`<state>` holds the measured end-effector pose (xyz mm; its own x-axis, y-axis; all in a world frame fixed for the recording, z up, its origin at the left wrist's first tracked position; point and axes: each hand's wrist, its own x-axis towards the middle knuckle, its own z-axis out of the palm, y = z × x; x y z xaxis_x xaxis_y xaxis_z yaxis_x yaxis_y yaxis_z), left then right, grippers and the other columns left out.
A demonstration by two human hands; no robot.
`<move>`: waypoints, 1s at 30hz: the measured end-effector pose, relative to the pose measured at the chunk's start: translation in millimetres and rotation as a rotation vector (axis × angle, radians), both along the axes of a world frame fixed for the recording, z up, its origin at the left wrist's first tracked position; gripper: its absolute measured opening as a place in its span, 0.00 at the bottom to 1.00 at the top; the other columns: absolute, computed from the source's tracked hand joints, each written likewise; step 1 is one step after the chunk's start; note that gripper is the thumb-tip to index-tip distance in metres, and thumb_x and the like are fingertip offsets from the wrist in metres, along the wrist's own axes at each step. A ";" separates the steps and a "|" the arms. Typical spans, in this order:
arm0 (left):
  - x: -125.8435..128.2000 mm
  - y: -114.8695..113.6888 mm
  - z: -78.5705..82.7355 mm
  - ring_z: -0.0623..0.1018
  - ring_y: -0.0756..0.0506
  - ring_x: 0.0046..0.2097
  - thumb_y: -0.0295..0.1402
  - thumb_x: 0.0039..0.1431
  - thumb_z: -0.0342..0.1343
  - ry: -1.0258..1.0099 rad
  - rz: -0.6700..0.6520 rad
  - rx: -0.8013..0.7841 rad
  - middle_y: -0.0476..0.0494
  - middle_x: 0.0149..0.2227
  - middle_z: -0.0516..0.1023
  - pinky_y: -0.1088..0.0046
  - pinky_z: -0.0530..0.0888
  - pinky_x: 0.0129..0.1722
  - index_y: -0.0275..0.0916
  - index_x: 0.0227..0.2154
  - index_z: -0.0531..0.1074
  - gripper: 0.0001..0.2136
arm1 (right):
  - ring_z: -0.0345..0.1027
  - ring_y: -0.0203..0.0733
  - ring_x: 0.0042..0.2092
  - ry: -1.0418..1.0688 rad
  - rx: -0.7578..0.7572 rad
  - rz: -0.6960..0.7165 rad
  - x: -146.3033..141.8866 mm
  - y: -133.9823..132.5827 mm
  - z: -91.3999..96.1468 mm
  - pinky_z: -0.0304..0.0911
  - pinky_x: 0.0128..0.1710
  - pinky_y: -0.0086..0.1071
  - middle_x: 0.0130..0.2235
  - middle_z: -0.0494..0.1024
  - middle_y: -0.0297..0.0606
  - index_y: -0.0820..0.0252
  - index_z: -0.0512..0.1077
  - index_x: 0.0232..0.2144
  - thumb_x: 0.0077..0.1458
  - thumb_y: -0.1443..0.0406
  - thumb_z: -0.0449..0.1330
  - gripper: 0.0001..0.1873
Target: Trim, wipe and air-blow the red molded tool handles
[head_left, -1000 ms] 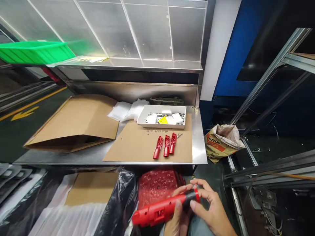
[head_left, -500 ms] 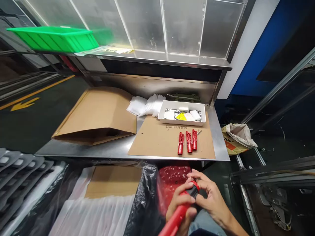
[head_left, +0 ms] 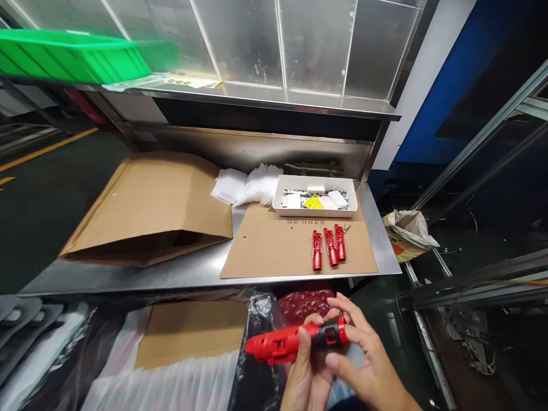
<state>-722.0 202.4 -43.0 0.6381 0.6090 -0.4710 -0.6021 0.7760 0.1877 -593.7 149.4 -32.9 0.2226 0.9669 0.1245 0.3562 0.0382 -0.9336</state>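
A red and black tube-shaped plastic part [head_left: 278, 344] lies crosswise just in front of the table, its red nose pointing left. My left hand [head_left: 306, 374] is closed around its middle, thumb on the near side. My right hand [head_left: 370, 359] is at the black end, fingers curled behind and around the red end ring, with the thumb just below. Beyond the hands, three red plastic pieces [head_left: 330, 247] lie on a cardboard sheet [head_left: 269, 245], a small metal bit beside the rightmost one.
A white tray [head_left: 314, 213] of small parts stands behind the red pieces. White sleeves [head_left: 259, 185] and an open carton [head_left: 158, 194] are to its left. A green bin [head_left: 72, 60] sits on the shelf. Below the table edge is a box of white-wrapped items [head_left: 166, 379] beside a red stool [head_left: 303, 305].
The plastic part has turned from pointing down toward me to lying nearly level, nose to the left. The view has shifted slightly. Both hands stay on the part.
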 end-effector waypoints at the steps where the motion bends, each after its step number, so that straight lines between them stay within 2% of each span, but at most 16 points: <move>1: 2.3 -0.2 -1.3 0.76 0.43 0.54 0.36 0.61 0.56 0.010 0.002 -0.015 0.46 0.48 0.81 0.69 0.71 0.55 0.44 0.36 0.80 0.08 | 0.54 0.55 0.65 -0.053 0.022 -0.020 -2.6 0.6 -1.6 0.55 0.61 0.57 0.62 0.66 0.42 0.47 0.76 0.44 0.58 0.54 0.58 0.13; 6: 10.5 5.0 -2.8 0.77 0.44 0.53 0.37 0.64 0.51 -0.080 -0.048 -0.006 0.41 0.47 0.81 0.74 0.74 0.50 0.41 0.37 0.80 0.13 | 0.54 0.55 0.64 -0.302 0.233 -0.108 -0.5 7.3 -8.1 0.62 0.56 0.51 0.55 0.71 0.41 0.55 0.73 0.31 0.59 0.64 0.57 0.05; 8: 13.5 9.1 -0.6 0.78 0.43 0.51 0.38 0.64 0.50 -0.152 -0.056 0.009 0.39 0.47 0.81 0.73 0.75 0.50 0.40 0.38 0.81 0.14 | 0.55 0.56 0.63 -0.395 0.310 -0.103 6.4 10.8 -8.7 0.60 0.57 0.54 0.54 0.71 0.41 0.56 0.70 0.29 0.58 0.65 0.59 0.04; 10: 17.9 13.0 2.0 0.78 0.43 0.51 0.38 0.65 0.49 -0.186 -0.052 -0.004 0.39 0.47 0.81 0.72 0.75 0.50 0.40 0.37 0.81 0.15 | 0.55 0.58 0.61 -0.489 0.363 -0.090 14.5 14.6 -8.7 0.53 0.59 0.61 0.52 0.70 0.42 0.56 0.69 0.30 0.57 0.66 0.60 0.03; 13: 26.7 18.9 3.3 0.78 0.44 0.50 0.38 0.65 0.49 -0.201 -0.058 -0.056 0.42 0.46 0.81 0.73 0.75 0.50 0.40 0.37 0.81 0.15 | 0.56 0.59 0.60 -0.586 0.394 -0.082 25.6 21.4 -9.0 0.46 0.60 0.66 0.50 0.69 0.43 0.56 0.68 0.32 0.56 0.65 0.61 0.03; 17: 38.0 29.3 -2.4 0.77 0.43 0.52 0.39 0.64 0.51 -0.185 -0.084 -0.111 0.42 0.46 0.81 0.68 0.72 0.55 0.40 0.36 0.81 0.14 | 0.58 0.57 0.60 -0.632 0.374 -0.116 36.2 31.4 -12.0 0.47 0.61 0.63 0.49 0.71 0.43 0.56 0.67 0.32 0.57 0.64 0.60 0.04; 19: 43.9 35.9 -5.6 0.75 0.40 0.55 0.41 0.61 0.56 -0.134 -0.094 -0.093 0.41 0.47 0.81 0.64 0.69 0.58 0.41 0.38 0.81 0.12 | 0.59 0.57 0.60 -0.622 0.332 -0.130 44.4 34.2 -13.6 0.46 0.62 0.62 0.49 0.73 0.43 0.55 0.68 0.33 0.59 0.59 0.59 0.07; 21: 52.5 43.2 -5.7 0.70 0.37 0.59 0.41 0.55 0.62 0.012 -0.058 0.028 0.40 0.50 0.79 0.60 0.64 0.61 0.42 0.41 0.79 0.13 | 0.60 0.57 0.60 -0.568 0.266 -0.117 59.4 34.2 -15.2 0.49 0.61 0.61 0.49 0.73 0.43 0.54 0.70 0.38 0.61 0.50 0.54 0.16; 23: 64.7 50.8 -1.5 0.65 0.36 0.63 0.37 0.50 0.67 0.322 0.067 0.264 0.41 0.54 0.77 0.62 0.58 0.65 0.42 0.40 0.79 0.14 | 0.61 0.57 0.59 -0.473 0.164 -0.128 84.0 32.9 -18.7 0.55 0.59 0.58 0.51 0.73 0.44 0.53 0.71 0.40 0.61 0.44 0.48 0.24; 26: 85.0 62.1 7.8 0.63 0.40 0.64 0.31 0.46 0.69 0.792 0.248 0.559 0.46 0.51 0.77 0.75 0.55 0.63 0.43 0.39 0.79 0.15 | 0.67 0.53 0.54 -0.359 -0.063 -0.291 136.6 39.9 -33.5 0.65 0.53 0.48 0.51 0.73 0.46 0.55 0.72 0.33 0.63 0.50 0.49 0.20; 28: 94.2 68.8 10.0 0.69 0.41 0.58 0.28 0.39 0.72 0.936 0.246 0.617 0.48 0.46 0.79 0.81 0.58 0.60 0.44 0.43 0.78 0.23 | 0.72 0.49 0.48 -0.335 -0.184 -0.372 174.5 59.7 -51.3 0.70 0.46 0.42 0.48 0.75 0.46 0.58 0.72 0.32 0.63 0.55 0.51 0.16; 30: 97.7 73.8 6.2 0.75 0.43 0.48 0.29 0.34 0.75 1.031 0.201 0.610 0.50 0.40 0.81 0.83 0.62 0.55 0.45 0.44 0.77 0.28 | 0.74 0.44 0.39 -0.329 -0.238 -0.355 205.7 94.2 -72.8 0.72 0.37 0.36 0.42 0.77 0.44 0.60 0.72 0.38 0.63 0.58 0.51 0.14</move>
